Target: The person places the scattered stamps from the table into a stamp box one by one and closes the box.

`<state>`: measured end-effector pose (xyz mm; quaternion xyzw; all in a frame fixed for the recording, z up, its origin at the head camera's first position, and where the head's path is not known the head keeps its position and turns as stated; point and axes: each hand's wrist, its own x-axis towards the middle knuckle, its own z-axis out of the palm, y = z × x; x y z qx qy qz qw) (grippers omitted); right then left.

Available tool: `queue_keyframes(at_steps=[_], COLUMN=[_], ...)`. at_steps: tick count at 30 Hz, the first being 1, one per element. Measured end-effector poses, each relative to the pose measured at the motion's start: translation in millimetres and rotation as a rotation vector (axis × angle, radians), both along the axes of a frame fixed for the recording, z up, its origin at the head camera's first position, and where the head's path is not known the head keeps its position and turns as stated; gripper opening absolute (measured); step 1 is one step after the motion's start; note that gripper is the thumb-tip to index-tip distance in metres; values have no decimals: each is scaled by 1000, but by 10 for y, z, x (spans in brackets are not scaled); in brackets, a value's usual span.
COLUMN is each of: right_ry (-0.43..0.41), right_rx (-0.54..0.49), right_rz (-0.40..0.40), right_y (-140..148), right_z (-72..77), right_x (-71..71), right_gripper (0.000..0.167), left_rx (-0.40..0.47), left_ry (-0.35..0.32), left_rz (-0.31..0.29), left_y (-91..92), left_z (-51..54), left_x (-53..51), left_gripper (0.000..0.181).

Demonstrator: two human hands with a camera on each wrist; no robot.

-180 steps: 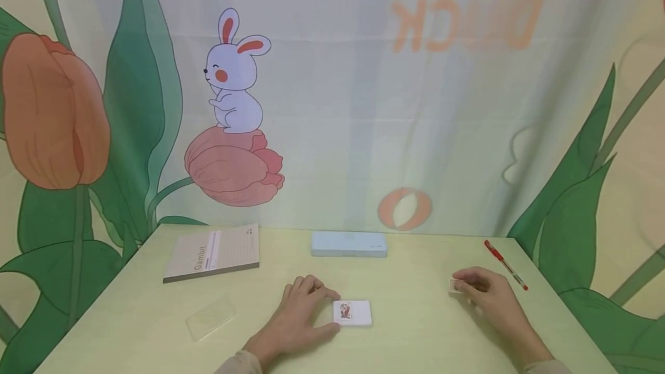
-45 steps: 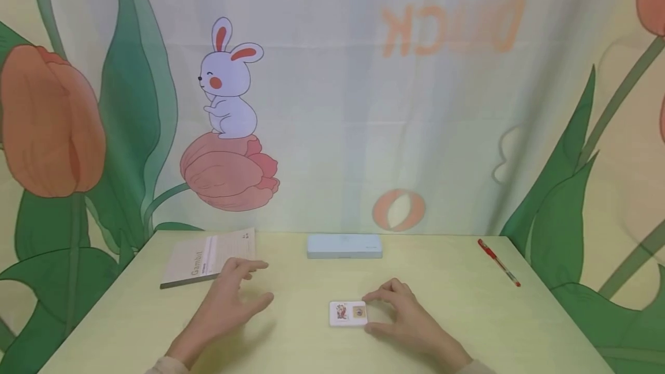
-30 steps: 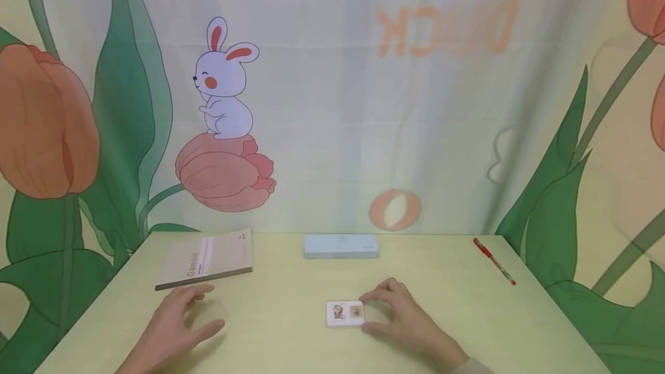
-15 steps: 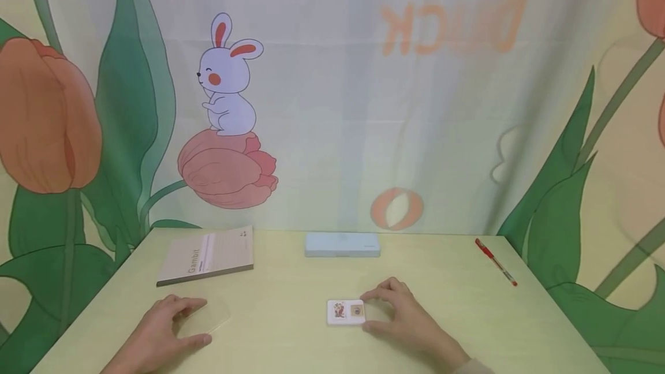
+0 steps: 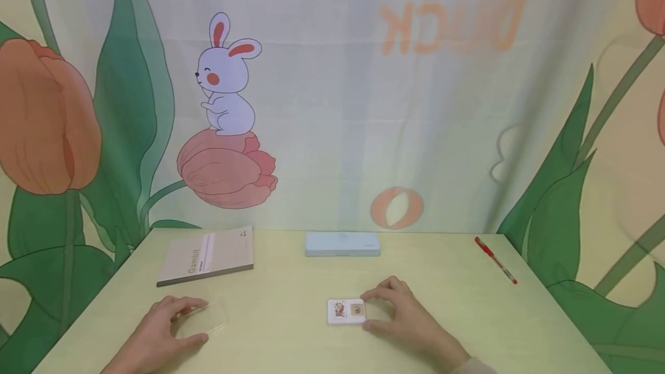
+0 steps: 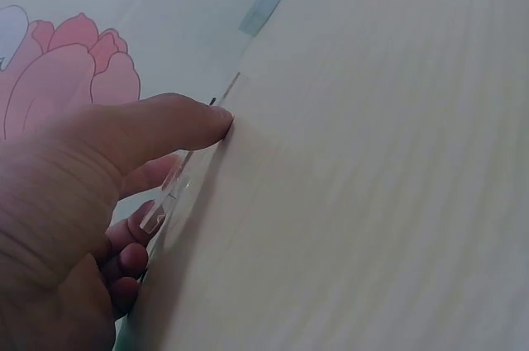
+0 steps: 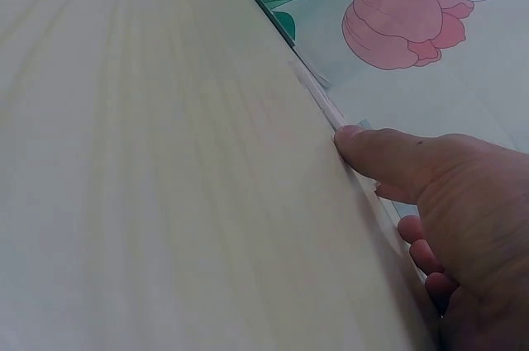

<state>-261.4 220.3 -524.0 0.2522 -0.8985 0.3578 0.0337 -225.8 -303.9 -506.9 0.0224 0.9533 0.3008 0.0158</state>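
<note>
My left hand (image 5: 158,328) pinches a clear, thin rectangular plastic cover (image 5: 214,315) by its edges, between thumb and fingers. In the left wrist view, the thumb (image 6: 186,124) presses on the near edge of that cover, low over the table. To the right, a small white flat case (image 5: 345,321) lies on the table, and my right hand (image 5: 407,319) grips its right end between thumb and fingers. On the case's top are a red printed picture (image 5: 340,309) at left and a small square stamp-like piece (image 5: 357,309) at right.
A notebook (image 5: 228,253) marked "Gambit" lies at the back left of the table. Behind the case sits a light blue pencil case (image 5: 342,244). A red pen (image 5: 495,260) lies at the back right. A printed curtain (image 5: 322,103) hangs behind the table.
Earlier, my left hand held the white case while my right held the small square piece. Now the piece lies on the case, my right hand holds the case, and my left has moved to the cover.
</note>
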Motion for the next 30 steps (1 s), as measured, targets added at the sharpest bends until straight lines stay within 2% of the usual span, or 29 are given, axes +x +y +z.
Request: queue_keyframes(at_steps=[7,12,14,17,22,26,30], right_ry=[-1,2,0,1,6,-6,-10], right_rx=[4,0,0,4,1,-1,-1], right_rz=[-5,-1,2,3,0,12,6], right_y=[15,20,19,17,19,18,23], right_z=[-4,1,0,0,-5,-16,-20], right_x=[4,0,-3,-12,-22,-24,-28], right_gripper=[48,48,49,51,50,48,48], left_rx=[5,-4,-7,-1,46,75,101], left_ry=[16,71,103,202,363,406,407], left_rz=[31,-11,-31,-81,-185,-256,-298], left_y=[10,55,97,183,378,564,799], left_z=[10,52,76,118,210,277,324], left_x=[-7,-3,-5,-21,-105,-191,-290], left_gripper=[78,71,68,64,60,60,58])
